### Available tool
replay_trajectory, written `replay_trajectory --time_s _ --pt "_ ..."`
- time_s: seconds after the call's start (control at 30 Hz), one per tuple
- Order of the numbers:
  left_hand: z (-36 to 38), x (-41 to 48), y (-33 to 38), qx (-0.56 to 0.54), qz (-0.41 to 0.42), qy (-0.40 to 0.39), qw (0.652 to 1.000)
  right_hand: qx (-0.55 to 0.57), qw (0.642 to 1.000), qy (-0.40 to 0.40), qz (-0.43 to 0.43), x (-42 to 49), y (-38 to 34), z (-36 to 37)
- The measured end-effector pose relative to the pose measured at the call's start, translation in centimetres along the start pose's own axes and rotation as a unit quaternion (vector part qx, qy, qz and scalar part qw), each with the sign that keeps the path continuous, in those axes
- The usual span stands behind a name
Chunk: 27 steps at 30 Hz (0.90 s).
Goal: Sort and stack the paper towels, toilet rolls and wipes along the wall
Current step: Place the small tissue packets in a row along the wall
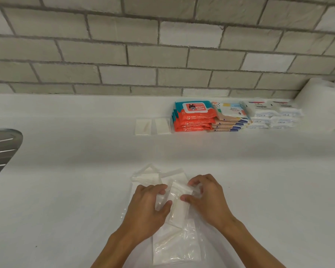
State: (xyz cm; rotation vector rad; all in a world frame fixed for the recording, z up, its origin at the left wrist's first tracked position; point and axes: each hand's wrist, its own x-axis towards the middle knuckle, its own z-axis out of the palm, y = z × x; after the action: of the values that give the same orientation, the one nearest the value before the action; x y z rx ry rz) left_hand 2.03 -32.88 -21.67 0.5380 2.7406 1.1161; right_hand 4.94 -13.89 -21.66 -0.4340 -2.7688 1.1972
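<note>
White counter (66, 190) under grey block wall (124, 55); along the wall, L to R: two small sachets (143, 127), orange wipes stack (193, 119), pastel wipes stack (228, 117), white tissue packs (273, 117), paper towel roll (321, 105) at far R. Near edge: loose pile of clear packets (174, 246); both hands on one small packet (179, 204) atop it; left hand (145, 207) pinches its L edge w/ thumb & curled fingers; right hand (207, 198) pinches the top-R corner likewise. Step, prob.: sorting the small packets, one being separated. Next calls for carrying it to the wall & laying it flat by the sachets, edges squared; film looks slippery, so firm pinch.
</note>
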Motion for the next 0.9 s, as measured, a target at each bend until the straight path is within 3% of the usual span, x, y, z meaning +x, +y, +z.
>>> replay_trajectory --time_s 0.27,0.43,0.53,0.7,0.8,0.9 --pt "-0.8 0.5 0.3 -0.107 -0.032 0.016 0.994 0.258 0.965 -0.038 0.036 -0.7 -2.0 -1.1" --pt "-2.7 0.9 0.9 -0.262 -0.050 -0.072 0.961 0.331 0.942 -0.056 0.033 -1.0 -3.8 -1.4" --pt "-3.5 0.7 1.0 -0.284 -0.061 -0.086 0.953 0.322 0.945 -0.050 0.028 -1.1 -4.2 -1.1" --pt "-4.4 0.7 0.4 -0.282 -0.089 -0.045 0.954 0.318 0.947 -0.017 0.035 -1.0 -3.5 -0.8" --pt "-5.0 0.7 -0.1 -0.307 -0.104 -0.020 0.946 0.186 0.982 0.019 0.029 -0.8 -2.0 -0.6" --pt "-5.4 0.6 -0.3 -0.319 -0.110 -0.007 0.942 0.019 0.999 -0.028 0.017 -1.0 -0.4 -0.3"
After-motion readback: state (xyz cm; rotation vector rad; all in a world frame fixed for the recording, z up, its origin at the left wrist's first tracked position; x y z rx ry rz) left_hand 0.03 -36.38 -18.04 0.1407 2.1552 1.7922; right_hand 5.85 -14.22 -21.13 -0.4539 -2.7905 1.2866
